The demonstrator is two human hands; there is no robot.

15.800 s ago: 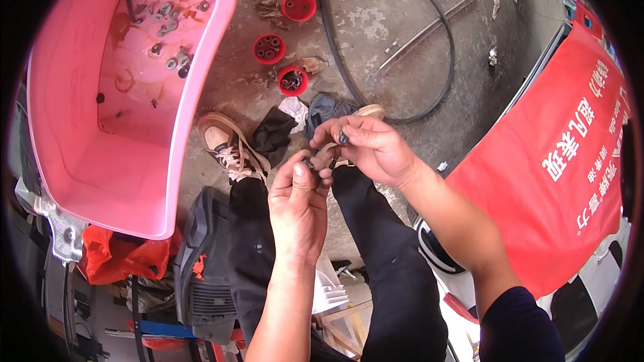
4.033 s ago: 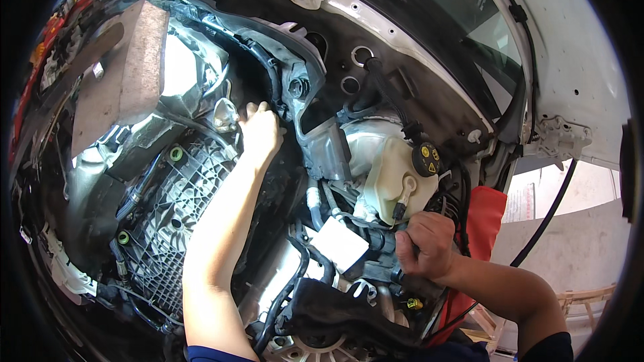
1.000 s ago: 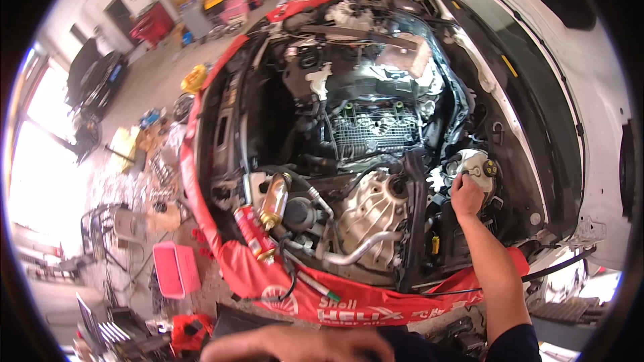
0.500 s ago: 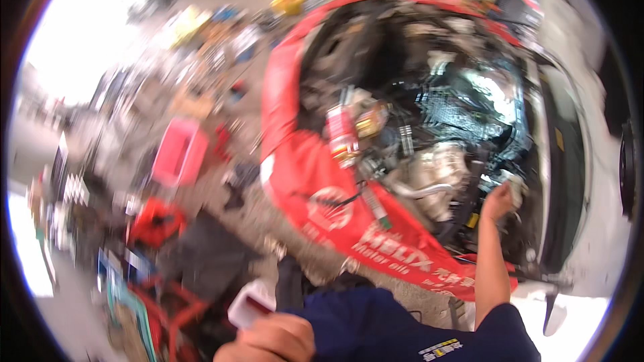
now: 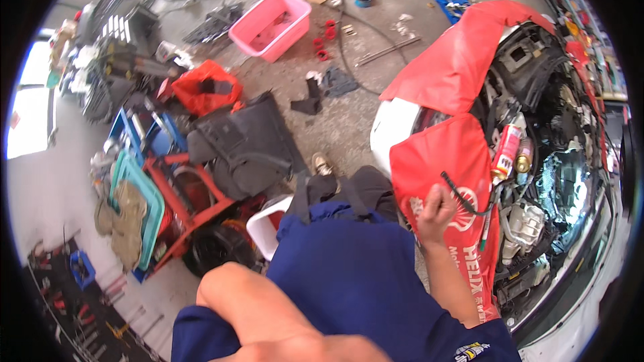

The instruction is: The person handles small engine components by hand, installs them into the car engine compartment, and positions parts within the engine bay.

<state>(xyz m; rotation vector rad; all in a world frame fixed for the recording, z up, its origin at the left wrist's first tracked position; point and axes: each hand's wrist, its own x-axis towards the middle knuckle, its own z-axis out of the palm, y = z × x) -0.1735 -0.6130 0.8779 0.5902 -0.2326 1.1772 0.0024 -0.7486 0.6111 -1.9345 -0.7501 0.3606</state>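
My right hand (image 5: 437, 213) is in front of the red fender cover (image 5: 439, 70) on a white car, with fingers curled and thumb raised; what it holds, if anything, I cannot make out. A black hose (image 5: 463, 202) crosses the cover just above and beside that hand. My left hand (image 5: 318, 348) is a close, blurred shape at the lower edge, its fingers unclear, over my navy shirt. A red-and-white spray can (image 5: 506, 151) and a gold can (image 5: 524, 155) rest at the edge of the open engine bay (image 5: 560, 214).
A pink tub (image 5: 295, 35), red cups (image 5: 322, 53) and rods (image 5: 389, 50) lie on the floor ahead. Dark panels (image 5: 248, 147), a red bag (image 5: 204, 90), blue bins (image 5: 127, 134), a teal tray (image 5: 151, 234) and a tool board (image 5: 57, 295) stand to my left.
My view has swung away from the engine bay toward the floor and leftward clutter; the car now sits at the right. My right hand has left the reservoir and is by the cover.
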